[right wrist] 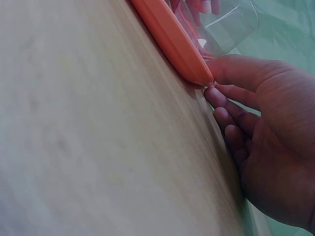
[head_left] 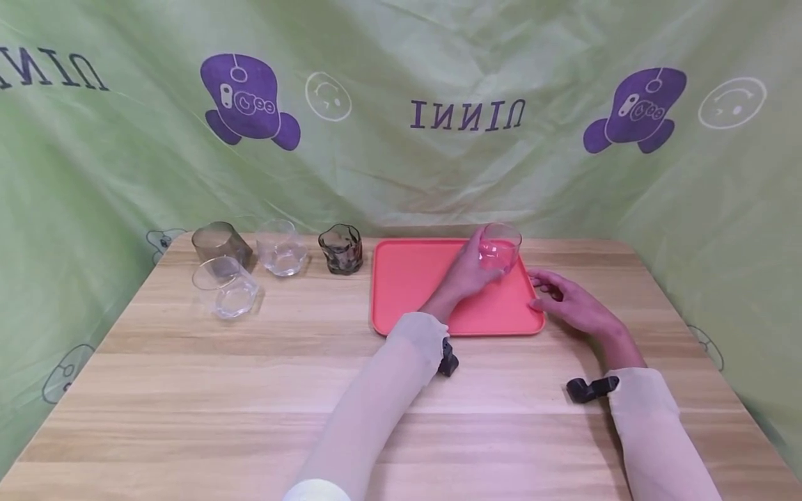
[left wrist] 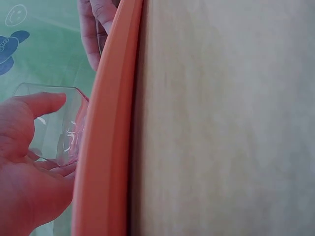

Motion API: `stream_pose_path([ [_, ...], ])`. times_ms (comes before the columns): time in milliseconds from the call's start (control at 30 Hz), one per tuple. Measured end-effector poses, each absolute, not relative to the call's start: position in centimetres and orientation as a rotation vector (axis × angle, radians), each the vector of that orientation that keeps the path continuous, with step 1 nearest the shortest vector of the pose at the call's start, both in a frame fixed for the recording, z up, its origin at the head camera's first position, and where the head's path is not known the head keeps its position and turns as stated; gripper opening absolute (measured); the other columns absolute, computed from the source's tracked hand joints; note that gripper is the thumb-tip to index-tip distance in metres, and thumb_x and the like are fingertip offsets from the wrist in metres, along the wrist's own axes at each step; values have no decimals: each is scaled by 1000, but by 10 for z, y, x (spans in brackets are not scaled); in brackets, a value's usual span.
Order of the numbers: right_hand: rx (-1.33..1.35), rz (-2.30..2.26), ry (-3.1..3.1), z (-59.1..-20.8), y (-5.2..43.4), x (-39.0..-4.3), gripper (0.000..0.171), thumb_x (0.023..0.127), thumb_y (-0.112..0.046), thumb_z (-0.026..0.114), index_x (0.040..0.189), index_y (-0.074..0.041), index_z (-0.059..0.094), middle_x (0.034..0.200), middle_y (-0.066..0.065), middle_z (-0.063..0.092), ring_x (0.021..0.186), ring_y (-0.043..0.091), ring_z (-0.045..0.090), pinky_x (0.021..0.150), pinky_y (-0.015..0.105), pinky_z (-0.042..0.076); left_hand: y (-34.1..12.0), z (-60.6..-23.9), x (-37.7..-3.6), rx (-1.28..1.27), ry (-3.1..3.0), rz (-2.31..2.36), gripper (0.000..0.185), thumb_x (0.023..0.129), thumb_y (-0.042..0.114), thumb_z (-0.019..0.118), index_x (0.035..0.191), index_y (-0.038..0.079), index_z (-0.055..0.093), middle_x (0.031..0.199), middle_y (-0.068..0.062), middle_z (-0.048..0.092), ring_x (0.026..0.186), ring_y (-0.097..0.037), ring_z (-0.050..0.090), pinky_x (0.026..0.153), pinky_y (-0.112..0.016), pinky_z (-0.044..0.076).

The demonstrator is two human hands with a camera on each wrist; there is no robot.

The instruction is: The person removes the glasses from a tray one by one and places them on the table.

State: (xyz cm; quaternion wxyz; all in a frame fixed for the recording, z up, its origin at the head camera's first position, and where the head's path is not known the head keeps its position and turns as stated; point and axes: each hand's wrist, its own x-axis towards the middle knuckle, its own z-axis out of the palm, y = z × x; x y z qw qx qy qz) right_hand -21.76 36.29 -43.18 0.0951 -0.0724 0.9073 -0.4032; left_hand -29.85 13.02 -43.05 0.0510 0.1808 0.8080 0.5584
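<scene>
In the head view, my left hand (head_left: 471,268) curls round a clear glass tumbler (head_left: 509,243) at the back right of the red tray (head_left: 410,278). Thumb and fingers wrap its sides in the left wrist view. The base of this tumbler (left wrist: 74,128) is at or just above the tray; the rim hides which. My right hand (head_left: 579,303) is at the tray's right edge. Seen from the right wrist, the thumb (right wrist: 236,69) lies over the tray's rim (right wrist: 189,66) and the index fingertip meets it from outside, while the other fingers are bent beside it.
Left of the tray stand a dark wavy glass (head_left: 341,249), a clear glass (head_left: 282,250), a smoky grey glass (head_left: 219,240) and another clear glass (head_left: 234,292) in front. A green printed cloth (head_left: 376,174) hangs behind the wooden table (head_left: 250,390).
</scene>
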Motion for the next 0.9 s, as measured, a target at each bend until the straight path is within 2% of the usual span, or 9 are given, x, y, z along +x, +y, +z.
stream_pose_path([
  [433,-217,-1233,2683,-431,361,-215,73,100,-30,69,159,-3,35,147,24,45,136,43,39,113,62,27,128,-429,-298,514,2444,1696,92,86,11,84,161,22,31,145,-7,49,126,-25,54,96,-37,54],
  [667,-192,-1226,2678,-433,363,-215,74,100,-32,69,159,-4,35,148,24,44,137,43,38,114,62,26,127,-431,-299,527,2447,1690,91,86,13,84,161,21,33,144,-6,49,125,-25,54,95,-36,54],
  [900,-213,-1229,2689,-433,362,-217,72,100,-30,69,158,-3,37,145,23,48,133,40,41,112,58,30,125,-432,-301,571,2385,1728,91,88,9,83,161,22,32,139,-6,56,122,-23,57,88,-31,56],
])
